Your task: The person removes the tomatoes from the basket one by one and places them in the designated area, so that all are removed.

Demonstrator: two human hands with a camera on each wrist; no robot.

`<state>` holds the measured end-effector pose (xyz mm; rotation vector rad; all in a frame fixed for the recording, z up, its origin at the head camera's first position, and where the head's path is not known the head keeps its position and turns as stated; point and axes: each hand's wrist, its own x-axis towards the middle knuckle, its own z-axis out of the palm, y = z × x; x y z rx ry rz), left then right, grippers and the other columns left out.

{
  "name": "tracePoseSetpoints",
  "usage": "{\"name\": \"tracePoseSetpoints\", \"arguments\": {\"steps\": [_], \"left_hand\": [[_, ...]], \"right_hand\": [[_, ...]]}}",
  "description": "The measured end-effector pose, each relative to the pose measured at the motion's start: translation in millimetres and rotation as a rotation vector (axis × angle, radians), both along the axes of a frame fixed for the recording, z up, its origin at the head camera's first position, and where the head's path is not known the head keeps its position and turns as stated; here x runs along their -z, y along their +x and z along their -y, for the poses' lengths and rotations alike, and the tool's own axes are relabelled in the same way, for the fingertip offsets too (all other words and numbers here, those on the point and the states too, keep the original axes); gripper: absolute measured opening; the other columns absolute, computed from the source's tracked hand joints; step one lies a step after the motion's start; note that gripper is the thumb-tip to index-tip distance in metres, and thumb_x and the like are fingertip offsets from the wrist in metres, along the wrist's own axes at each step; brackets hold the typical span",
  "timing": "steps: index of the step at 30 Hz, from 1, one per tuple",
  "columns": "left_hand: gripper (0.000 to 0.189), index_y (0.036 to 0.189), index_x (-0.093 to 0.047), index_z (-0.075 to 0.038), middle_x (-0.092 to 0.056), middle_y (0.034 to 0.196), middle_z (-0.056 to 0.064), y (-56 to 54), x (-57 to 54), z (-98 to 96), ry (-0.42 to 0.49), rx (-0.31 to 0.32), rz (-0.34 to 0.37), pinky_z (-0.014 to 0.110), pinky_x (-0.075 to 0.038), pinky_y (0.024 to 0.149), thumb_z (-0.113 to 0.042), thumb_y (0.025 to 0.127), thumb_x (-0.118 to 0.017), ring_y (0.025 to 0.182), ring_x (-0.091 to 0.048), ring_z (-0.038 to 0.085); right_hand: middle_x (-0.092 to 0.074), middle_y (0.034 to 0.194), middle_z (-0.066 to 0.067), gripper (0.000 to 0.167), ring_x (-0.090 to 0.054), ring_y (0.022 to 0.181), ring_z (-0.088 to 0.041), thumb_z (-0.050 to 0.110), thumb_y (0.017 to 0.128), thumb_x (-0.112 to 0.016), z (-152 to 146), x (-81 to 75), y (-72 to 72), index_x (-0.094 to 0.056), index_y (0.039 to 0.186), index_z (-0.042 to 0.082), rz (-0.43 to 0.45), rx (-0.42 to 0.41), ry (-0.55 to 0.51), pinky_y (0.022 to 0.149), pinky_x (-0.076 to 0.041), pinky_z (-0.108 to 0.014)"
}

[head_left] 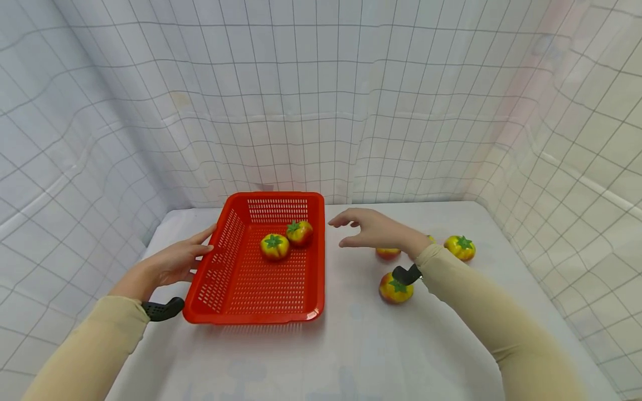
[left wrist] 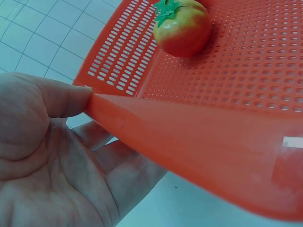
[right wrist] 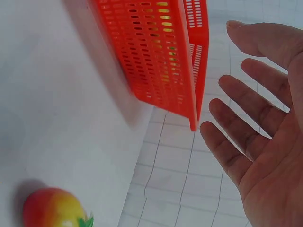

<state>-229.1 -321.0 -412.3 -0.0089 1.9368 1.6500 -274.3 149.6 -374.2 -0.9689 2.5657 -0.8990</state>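
A red perforated plastic basket (head_left: 266,287) stands on the white table, holding two red-and-yellow tomatoes (head_left: 275,248) with green star-shaped tops. My left hand (head_left: 175,262) grips the basket's left rim; in the left wrist view its thumb lies on the rim (left wrist: 156,127) and the other fingers are beneath it, partly hidden. Just beyond the right rim, my right hand (head_left: 368,229) hovers with nothing in it. The right wrist view shows that hand (right wrist: 267,137) with its fingers spread apart, beside the basket's outer wall (right wrist: 142,52).
On the right side of the table (head_left: 361,345) lie a tomato (head_left: 396,288) below my right wrist, another (head_left: 460,248) farther right and one (head_left: 388,254) partly covered by my right hand. A bit of yellow shows behind the wrist. Gridded white curtains (head_left: 281,100) enclose the table.
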Motion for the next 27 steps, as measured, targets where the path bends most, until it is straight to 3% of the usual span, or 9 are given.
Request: {"name": "tracePoseSetpoints", "arguments": {"steps": [8, 14, 17, 20, 27], "left_hand": [[0.074, 0.163, 0.009, -0.037, -0.029, 0.158, 0.029, 0.3, -1.4, -0.6, 0.006, -0.004, 0.004, 0.059, -0.053, 0.094, -0.025, 0.111, -0.043, 0.122, -0.058, 0.041], [0.074, 0.163, 0.009, -0.037, -0.028, 0.159, 0.029, 0.7, -1.0, -0.2, 0.004, -0.008, 0.003, 0.059, -0.053, 0.094, -0.025, 0.112, -0.043, 0.123, -0.058, 0.041], [0.073, 0.163, 0.009, -0.037, -0.027, 0.159, 0.029, 1.0, -1.0, -0.6, 0.003, -0.009, 0.0, 0.059, -0.053, 0.094, -0.025, 0.112, -0.042, 0.123, -0.058, 0.042], [0.073, 0.163, 0.009, -0.037, -0.027, 0.159, 0.029, 1.5, -1.4, -1.4, -0.001, -0.012, -0.002, 0.059, -0.053, 0.094, -0.025, 0.112, -0.042, 0.124, -0.056, 0.043], [0.071, 0.163, 0.008, -0.037, -0.028, 0.158, 0.03, 0.4, -1.5, -0.2, 0.002, 0.0, 0.0, 0.059, -0.054, 0.093, -0.024, 0.112, -0.04, 0.122, -0.057, 0.042]], "right_hand": [[-0.063, 0.135, 0.0, 0.053, -0.055, 0.122, -0.018, 0.028, 0.092, -0.077, 34, -0.3, -7.7, -0.061, 0.142, 0.019, 0.018, -0.092, 0.006, 0.102, -0.05, -0.039], [-0.063, 0.129, 0.006, 0.053, -0.056, 0.123, -0.025, 0.027, 0.091, -0.078, 58, -4.1, -9.7, -0.06, 0.141, 0.021, -0.004, -0.142, 0.034, 0.099, -0.051, -0.036], [-0.063, 0.133, 0.002, 0.054, -0.055, 0.126, -0.026, 0.027, 0.092, -0.077, 68, -2.8, -12.6, -0.06, 0.143, 0.022, -0.015, -0.159, 0.054, 0.099, -0.05, -0.038], [-0.06, 0.139, -0.002, 0.053, -0.054, 0.129, -0.025, 0.026, 0.092, -0.076, 78, -1.5, -16.0, -0.06, 0.142, 0.021, -0.036, -0.186, 0.069, 0.102, -0.048, -0.038], [-0.058, 0.14, 0.003, 0.054, -0.05, 0.132, -0.019, 0.027, 0.091, -0.077, 100, -2.7, -21.9, -0.061, 0.142, 0.022, -0.063, -0.217, 0.102, 0.107, -0.044, -0.033]]}}
